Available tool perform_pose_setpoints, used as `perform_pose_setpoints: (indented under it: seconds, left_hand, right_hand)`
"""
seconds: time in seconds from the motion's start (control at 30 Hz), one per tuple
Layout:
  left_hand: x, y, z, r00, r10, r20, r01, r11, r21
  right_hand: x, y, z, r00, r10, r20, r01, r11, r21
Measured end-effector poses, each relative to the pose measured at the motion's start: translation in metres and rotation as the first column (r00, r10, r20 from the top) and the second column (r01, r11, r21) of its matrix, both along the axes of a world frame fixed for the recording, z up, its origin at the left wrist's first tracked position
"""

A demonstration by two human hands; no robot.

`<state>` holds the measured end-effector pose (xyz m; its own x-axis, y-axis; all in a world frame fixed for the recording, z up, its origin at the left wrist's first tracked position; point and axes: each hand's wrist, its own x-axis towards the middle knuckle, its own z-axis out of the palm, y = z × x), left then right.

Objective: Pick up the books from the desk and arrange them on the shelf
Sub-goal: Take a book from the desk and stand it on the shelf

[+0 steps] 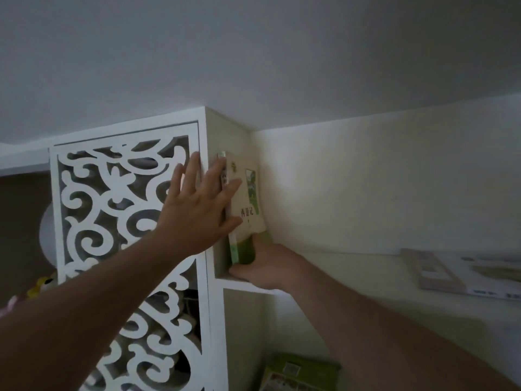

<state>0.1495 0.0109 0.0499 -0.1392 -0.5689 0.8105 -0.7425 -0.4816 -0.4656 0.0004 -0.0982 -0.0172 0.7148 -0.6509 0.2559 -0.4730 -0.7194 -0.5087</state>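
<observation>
In the middle of the frame, the left hand (197, 210) presses flat, fingers spread, on a cream-and-green paperback book (248, 198) standing on the white wooden shelf (253, 287), while the right hand (267, 266) grips its bottom.

a home room: carved white shelf (127, 221), soft toys (42, 287).

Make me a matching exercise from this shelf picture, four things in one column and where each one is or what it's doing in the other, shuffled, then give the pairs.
Column one:
1. left hand
2. right hand
3. green and cream book
4. flat booklet

Column two:
A. lying on the shelf at far right
B. standing upright in the shelf corner
C. fingers spread flat against the book's spine
D. gripping the book's bottom end

Pairs: 1-C, 2-D, 3-B, 4-A
</observation>
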Motion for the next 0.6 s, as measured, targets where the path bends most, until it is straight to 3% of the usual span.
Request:
perform_pose_setpoints:
  seconds: [0.23,0.33,0.4,0.5,0.6]
  left_hand:
    - [-0.014,-0.007,-0.002,0.997,0.025,-0.072,-0.027,0.999,-0.035]
    - [-0.039,-0.018,-0.006,0.998,-0.061,-0.017,0.059,0.992,-0.107]
    - [-0.068,-0.032,-0.012,0.971,-0.239,-0.002,0.238,0.969,-0.071]
    - [-0.116,-0.068,-0.029,0.824,-0.546,-0.15,0.564,0.813,0.141]
    - [-0.175,-0.098,-0.043,0.609,-0.65,-0.455,0.789,0.557,0.259]
  right_hand:
    - [0.0,0.003,0.002,0.993,-0.025,-0.111,0.017,0.997,-0.07]
    - [-0.031,0.024,0.004,0.991,-0.044,-0.128,0.007,0.962,-0.273]
    - [-0.073,0.031,0.0,0.985,-0.106,-0.133,0.038,0.899,-0.437]
    - [-0.177,0.019,-0.006,0.965,-0.261,-0.038,0.183,0.765,-0.617]
    - [-0.312,-0.004,-0.011,0.863,-0.466,0.195,0.452,0.538,-0.711]
